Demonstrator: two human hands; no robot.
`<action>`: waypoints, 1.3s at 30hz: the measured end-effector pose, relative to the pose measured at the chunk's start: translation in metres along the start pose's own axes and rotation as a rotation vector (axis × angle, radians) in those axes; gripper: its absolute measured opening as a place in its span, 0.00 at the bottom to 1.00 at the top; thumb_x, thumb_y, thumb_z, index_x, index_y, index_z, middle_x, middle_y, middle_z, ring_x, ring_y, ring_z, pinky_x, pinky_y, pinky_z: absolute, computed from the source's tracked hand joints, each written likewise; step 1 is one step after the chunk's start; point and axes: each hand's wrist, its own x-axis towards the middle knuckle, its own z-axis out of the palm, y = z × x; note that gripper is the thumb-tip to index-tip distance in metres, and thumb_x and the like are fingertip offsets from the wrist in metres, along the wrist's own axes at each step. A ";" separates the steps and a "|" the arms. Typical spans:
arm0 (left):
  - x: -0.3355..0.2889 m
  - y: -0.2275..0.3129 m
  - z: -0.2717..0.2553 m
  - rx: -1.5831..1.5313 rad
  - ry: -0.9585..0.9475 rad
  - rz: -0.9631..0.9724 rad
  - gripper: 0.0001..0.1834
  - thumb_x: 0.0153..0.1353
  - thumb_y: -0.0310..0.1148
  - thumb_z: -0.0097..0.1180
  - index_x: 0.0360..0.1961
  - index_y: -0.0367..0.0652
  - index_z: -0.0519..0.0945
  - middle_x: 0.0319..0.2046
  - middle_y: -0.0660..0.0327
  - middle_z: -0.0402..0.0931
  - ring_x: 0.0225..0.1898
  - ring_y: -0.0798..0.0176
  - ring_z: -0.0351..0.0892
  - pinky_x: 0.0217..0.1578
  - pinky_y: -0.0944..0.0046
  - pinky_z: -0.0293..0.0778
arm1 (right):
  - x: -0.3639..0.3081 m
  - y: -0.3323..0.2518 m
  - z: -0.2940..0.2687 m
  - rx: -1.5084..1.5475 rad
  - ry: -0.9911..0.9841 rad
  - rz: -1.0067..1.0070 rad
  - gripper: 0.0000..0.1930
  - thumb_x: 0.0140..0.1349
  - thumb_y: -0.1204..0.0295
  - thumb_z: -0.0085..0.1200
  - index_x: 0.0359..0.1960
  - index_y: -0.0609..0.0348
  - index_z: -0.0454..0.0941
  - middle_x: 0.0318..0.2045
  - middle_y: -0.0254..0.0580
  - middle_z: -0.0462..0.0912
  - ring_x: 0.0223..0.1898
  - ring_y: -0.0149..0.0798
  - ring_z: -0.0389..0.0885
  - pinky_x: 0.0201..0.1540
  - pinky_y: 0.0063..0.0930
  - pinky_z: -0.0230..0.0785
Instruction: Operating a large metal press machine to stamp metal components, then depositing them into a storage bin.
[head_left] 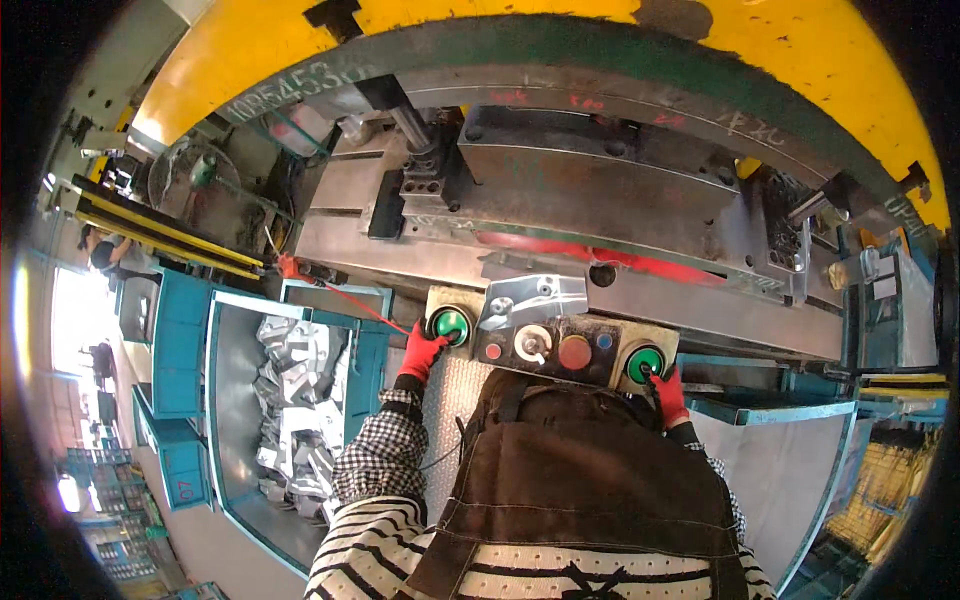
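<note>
My left hand [422, 354], in a red glove, is at the left end of a control box. Its thumb reaches onto a green push button [452, 322], apart from the other fingers. At the box's right end my right hand [670, 396], also red-gloved, has a dark-tipped digit on a second green push button [645, 360]. Neither hand holds a loose thing. Between them the control panel [558, 350] carries a red mushroom button [575, 352], a rotary switch [533, 344] and smaller buttons. A bent, shiny stamped metal part [536, 300] lies at the panel's far edge.
Ahead stands a large press die [600, 190] under a yellow press frame [480, 12], with a red strip [600, 258] along its front. A blue-edged bin [232, 400] of metal parts is at left; another bin [770, 460] is at right. A person [105, 252] stands far left.
</note>
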 end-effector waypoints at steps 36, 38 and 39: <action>0.112 0.481 0.236 1.423 0.608 1.190 0.21 0.41 0.46 0.58 0.33 0.43 0.73 0.34 0.55 0.70 0.40 0.54 0.68 0.40 0.53 0.62 | -0.020 0.108 -0.084 0.743 0.063 0.063 0.26 0.55 0.61 0.50 0.54 0.59 0.60 0.48 0.39 0.68 0.49 0.35 0.65 0.52 0.24 0.55; 0.114 0.488 0.232 1.278 0.501 1.234 0.21 0.42 0.40 0.56 0.37 0.42 0.72 0.33 0.52 0.71 0.38 0.53 0.71 0.36 0.54 0.66 | -0.004 0.085 -0.122 0.164 0.390 0.103 0.30 0.54 0.58 0.50 0.56 0.59 0.59 0.52 0.43 0.65 0.53 0.36 0.61 0.53 0.25 0.54; 0.112 0.492 0.228 1.151 0.408 1.216 0.20 0.42 0.36 0.56 0.37 0.38 0.71 0.30 0.50 0.71 0.34 0.50 0.72 0.32 0.56 0.68 | 0.004 0.064 -0.147 0.546 0.283 0.192 0.32 0.54 0.55 0.49 0.57 0.59 0.57 0.54 0.45 0.63 0.56 0.39 0.59 0.55 0.27 0.52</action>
